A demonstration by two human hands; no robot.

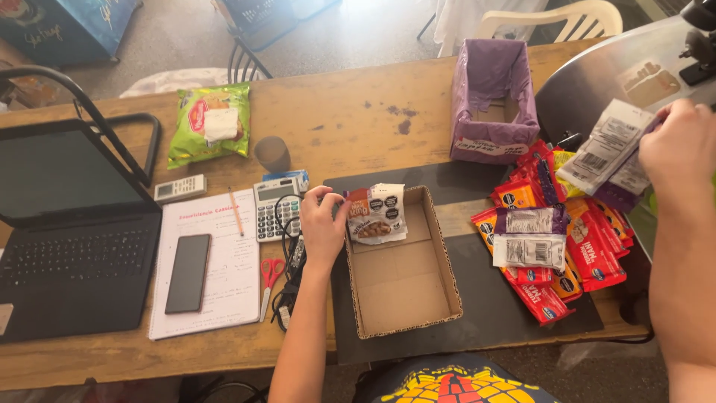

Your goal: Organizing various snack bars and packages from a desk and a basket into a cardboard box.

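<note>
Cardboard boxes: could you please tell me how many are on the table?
2: an open brown box beside the left hand, and a purple-lined box at the table's far edge.

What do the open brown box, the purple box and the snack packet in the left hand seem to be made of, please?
The open brown box looks like plain matte corrugated cardboard: its cut rim shows fluting. The purple box seems to be cardboard covered in thin purple paper or plastic film, wrinkled at the walls, bare brown inside. The snack packet held by the left hand appears to be glossy printed plastic film, creased.
</note>
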